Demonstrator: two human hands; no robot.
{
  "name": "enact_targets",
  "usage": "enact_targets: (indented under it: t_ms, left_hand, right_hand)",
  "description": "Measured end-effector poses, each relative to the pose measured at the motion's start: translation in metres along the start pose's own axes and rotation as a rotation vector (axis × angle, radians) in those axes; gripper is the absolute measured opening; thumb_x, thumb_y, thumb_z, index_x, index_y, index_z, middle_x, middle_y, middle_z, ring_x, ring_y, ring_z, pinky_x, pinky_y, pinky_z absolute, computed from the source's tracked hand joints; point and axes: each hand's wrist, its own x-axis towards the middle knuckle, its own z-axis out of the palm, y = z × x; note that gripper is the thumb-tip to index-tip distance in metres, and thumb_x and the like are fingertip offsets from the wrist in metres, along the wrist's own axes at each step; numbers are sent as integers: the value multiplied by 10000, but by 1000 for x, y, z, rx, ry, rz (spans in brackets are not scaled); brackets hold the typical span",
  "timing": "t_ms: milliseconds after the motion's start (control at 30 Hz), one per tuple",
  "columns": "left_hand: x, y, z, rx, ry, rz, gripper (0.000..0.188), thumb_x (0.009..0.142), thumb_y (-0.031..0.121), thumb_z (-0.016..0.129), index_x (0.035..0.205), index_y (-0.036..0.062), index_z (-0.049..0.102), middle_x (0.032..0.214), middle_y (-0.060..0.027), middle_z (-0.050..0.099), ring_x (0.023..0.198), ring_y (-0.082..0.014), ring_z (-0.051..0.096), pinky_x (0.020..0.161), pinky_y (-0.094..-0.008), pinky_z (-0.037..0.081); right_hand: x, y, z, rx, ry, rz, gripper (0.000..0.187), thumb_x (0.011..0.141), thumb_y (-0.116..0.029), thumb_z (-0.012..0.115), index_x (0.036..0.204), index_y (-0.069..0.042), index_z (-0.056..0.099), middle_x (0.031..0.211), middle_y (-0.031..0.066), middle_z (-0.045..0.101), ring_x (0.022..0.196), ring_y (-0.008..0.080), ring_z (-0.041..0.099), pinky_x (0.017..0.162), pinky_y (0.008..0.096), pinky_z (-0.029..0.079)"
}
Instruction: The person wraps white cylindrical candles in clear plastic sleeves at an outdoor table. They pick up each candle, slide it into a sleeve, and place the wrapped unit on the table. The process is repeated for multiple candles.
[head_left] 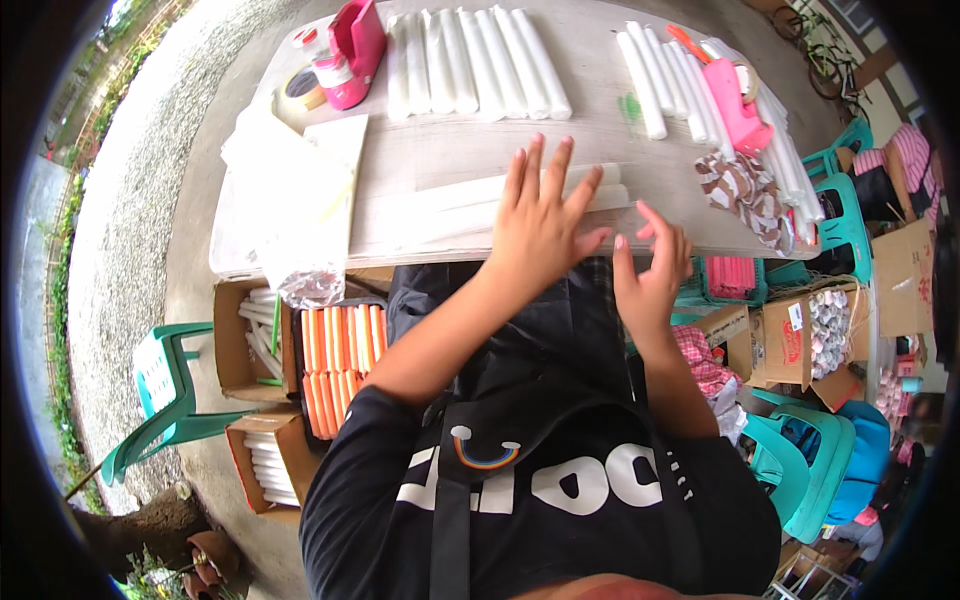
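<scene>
My left hand (pixel 540 215) is over the near edge of the table, its fingers spread and pointing away from me. Under and beside it lie a few long white candles (pixel 604 197), partly covered by the hand; whether the palm touches them I cannot tell. Just right of their ends is my right hand (pixel 655 268), with its fingers loosely bent and apart and nothing seen between them. A stack of thin white plastic sheets (pixel 290 175) lies to the left, one crumpled clear end hanging over the table edge.
Across the table is a row of wrapped white candles (pixel 475 62). A pink tape dispenser (pixel 358 40) stands at the far left, another pink dispenser (pixel 735 105) at the right by more candles (pixel 648 80) and a patterned cloth (pixel 742 198). Below are boxes of orange candles (pixel 340 340) and green chairs (pixel 165 385).
</scene>
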Motion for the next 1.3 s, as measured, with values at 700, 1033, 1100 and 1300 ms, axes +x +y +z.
enact_targets:
  t_ms: [700, 1033, 1100, 1300]
  left_hand:
    - [-81, 2, -130, -1018, -115, -144, 773, 656, 152, 840, 1282, 60, 395, 1201, -154, 375, 1065, -304, 440, 949, -408, 410]
    - [-94, 13, -118, -1203, 488, -223, 753, 739, 12, 869, 1278, 90, 349, 1204, -195, 591, 1057, -291, 646, 908, -411, 527]
    - [-91, 13, -114, -1192, 570, -153, 696, 753, 26, 865, 1265, 67, 395, 1198, -198, 610, 1042, -283, 658, 904, -397, 529]
    - [-93, -6, -116, -1130, 370, -338, 324, 818, 1, 804, 1078, -8, 610, 1124, -186, 658, 1026, -244, 651, 895, -347, 522]
  right_hand:
    - [-10, -83, -31, 1510, -536, -59, 495, 891, -85, 737, 1297, 3, 469, 1311, 200, 550, 1197, 213, 548, 1005, 345, 432]
    - [-22, -99, -4, 1407, -181, -306, 518, 886, 29, 721, 1336, -21, 468, 1142, 214, 621, 976, 245, 643, 815, 336, 524]
    - [-18, -98, -7, 1379, -226, -307, 486, 886, 21, 724, 1317, -7, 501, 1118, 206, 628, 970, 238, 642, 804, 330, 526]
    - [-25, -99, 11, 1338, -277, -144, 394, 907, -12, 722, 1244, 14, 521, 1102, 143, 633, 976, 179, 658, 812, 308, 552]
